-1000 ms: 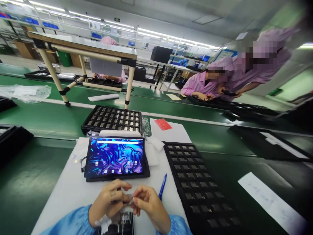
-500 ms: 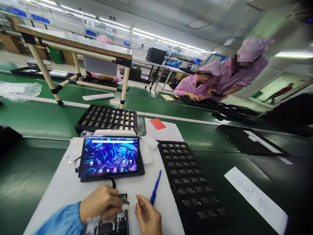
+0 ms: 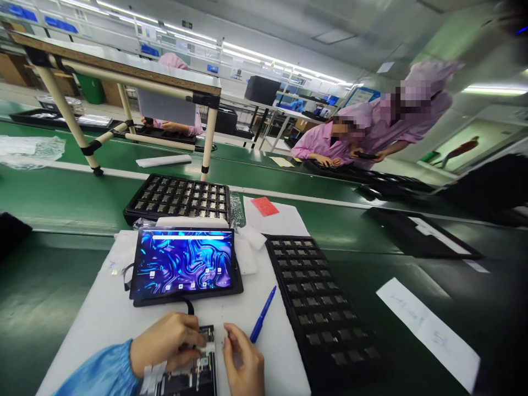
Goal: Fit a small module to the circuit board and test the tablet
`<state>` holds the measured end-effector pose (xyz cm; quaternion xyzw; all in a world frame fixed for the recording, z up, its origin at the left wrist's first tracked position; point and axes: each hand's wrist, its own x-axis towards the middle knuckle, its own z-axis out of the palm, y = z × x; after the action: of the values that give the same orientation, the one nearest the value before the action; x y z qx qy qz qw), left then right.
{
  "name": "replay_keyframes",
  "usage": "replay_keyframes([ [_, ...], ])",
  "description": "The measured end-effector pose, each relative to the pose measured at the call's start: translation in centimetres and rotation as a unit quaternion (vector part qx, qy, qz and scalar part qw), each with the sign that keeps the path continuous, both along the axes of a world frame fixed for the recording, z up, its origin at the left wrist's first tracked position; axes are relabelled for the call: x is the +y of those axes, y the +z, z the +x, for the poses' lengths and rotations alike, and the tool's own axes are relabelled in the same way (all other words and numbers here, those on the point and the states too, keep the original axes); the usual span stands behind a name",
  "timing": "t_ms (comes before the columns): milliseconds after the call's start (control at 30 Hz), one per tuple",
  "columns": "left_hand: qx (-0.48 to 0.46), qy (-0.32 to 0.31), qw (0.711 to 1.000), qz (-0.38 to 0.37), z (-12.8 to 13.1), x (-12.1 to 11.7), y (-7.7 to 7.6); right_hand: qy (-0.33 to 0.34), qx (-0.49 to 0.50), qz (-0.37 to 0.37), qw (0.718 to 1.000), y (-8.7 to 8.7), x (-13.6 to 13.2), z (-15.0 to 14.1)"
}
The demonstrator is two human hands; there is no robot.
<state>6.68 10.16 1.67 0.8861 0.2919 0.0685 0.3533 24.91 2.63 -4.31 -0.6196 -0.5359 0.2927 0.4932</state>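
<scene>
An opened electronic device, with its circuit board and black inner parts bare, lies at the bottom of the head view. My left hand, in a blue sleeve, bends its fingers and thumb closed over the board's upper part; the fingertips are partly hidden. Just right of the device, my right hand is raised with thumb and index drawn close together; anything between them is too small to make out. A lit tablet leans beyond both hands, and a black cable runs from under it toward my left hand.
A blue pen lies on the white foam sheet. Black trays of small modules stand at the right and behind the tablet. A frame leg rises beyond. Co-workers in pink sit and stand across the green bench.
My right hand has shifted slightly left, nearer the device. My left hand stays over the board. The whole view has moved a little.
</scene>
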Motion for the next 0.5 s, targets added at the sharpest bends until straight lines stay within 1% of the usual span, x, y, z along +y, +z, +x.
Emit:
replay_keyframes([
  [133, -0.013, 0.0, 1.0, -0.002, -0.09, -0.03, 0.08, 0.01, -0.015, -0.025, 1.0, 0.19, 0.0, 0.23],
  [333, -0.011, -0.004, 1.0, -0.001, -0.08, -0.02, 0.15, -0.007, -0.004, -0.004, 1.0, 0.26, 0.09, 0.07],
  [500, 0.009, -0.011, 1.0, -0.004, -0.22, 0.06, -0.21, 0.005, -0.01, -0.019, 1.0, 0.44, 0.12, 0.11],
])
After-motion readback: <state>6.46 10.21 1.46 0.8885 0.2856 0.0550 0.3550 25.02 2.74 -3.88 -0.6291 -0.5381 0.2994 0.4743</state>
